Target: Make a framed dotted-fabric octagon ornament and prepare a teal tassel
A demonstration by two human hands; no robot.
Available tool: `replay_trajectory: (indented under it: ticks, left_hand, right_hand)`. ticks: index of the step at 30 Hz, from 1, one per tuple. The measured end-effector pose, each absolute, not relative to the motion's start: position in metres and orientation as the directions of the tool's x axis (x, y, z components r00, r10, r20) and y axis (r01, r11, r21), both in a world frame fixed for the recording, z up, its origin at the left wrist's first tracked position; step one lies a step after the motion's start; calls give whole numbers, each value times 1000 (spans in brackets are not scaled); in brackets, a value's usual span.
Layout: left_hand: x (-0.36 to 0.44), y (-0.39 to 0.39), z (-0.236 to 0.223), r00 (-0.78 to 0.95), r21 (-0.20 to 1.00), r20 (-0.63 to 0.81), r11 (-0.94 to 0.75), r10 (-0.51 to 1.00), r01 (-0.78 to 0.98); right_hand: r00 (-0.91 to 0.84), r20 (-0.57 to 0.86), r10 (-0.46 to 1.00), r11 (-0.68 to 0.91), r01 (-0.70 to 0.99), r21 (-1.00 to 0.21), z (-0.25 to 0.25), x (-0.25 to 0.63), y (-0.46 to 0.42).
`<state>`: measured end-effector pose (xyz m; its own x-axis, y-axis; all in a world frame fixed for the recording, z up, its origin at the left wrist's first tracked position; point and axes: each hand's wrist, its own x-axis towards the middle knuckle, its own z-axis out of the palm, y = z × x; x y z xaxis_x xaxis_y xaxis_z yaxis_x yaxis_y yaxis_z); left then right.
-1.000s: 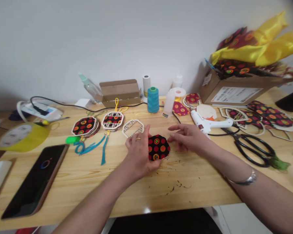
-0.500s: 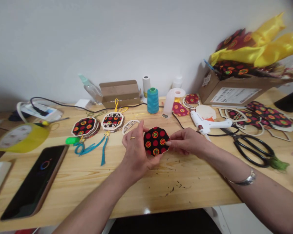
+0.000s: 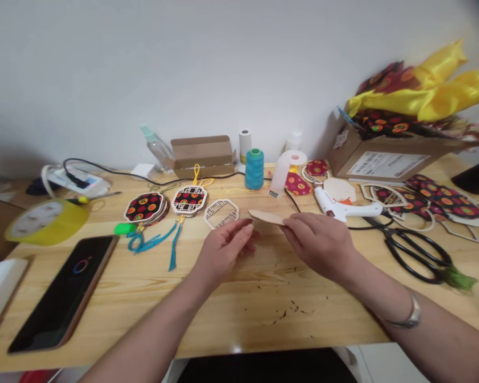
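Head view: pale piece (image 3: 265, 216), tilted nearly edge-on, centre of frame.
Right hand (image 3: 319, 239): closed, pinching its right end.
Left hand (image 3: 227, 244): half-curled, gripping nothing, beside its left end; contact unclear.
Piece step: positioning, we judge.
Next move: probably calls for our left-hand grip.

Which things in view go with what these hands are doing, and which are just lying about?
Probably part of the job:
thin pale piece, in the right hand
lattice frame, beyond the left hand
white glue gun
black-handled scissors
teal thread spool

Probably just lying about:
phone
spray bottle
white power strip
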<state>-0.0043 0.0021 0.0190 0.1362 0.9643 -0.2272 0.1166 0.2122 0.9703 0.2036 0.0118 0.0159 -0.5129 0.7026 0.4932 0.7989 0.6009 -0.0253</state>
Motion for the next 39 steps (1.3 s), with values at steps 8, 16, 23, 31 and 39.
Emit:
replay_trajectory:
  ticks: [8, 16, 23, 31, 39]
  left_hand:
    - [-6, 9, 12, 96, 927, -366, 372, 926, -48]
    - [-6, 9, 17, 53, 913, -405, 400, 913, 79]
    - [-5, 7, 21, 60, 897, -397, 374, 916, 236]
    - [-12, 4, 16, 60, 805, -176, 109, 983, 583]
    - [-16, 3, 1, 276, 345, 390, -417, 878, 841]
  right_hand:
    - [-749, 369, 550, 720, 649, 245, 29, 193, 2]
    - [-793, 390, 469, 806, 565, 179, 19, 188, -4]
    - [-356, 389, 850, 517, 709, -479, 16, 198, 15]
    - [-244, 173, 954, 294, 653, -698, 3, 194, 21]
    - [-279, 171, 945, 318, 654, -686, 6, 193, 19]
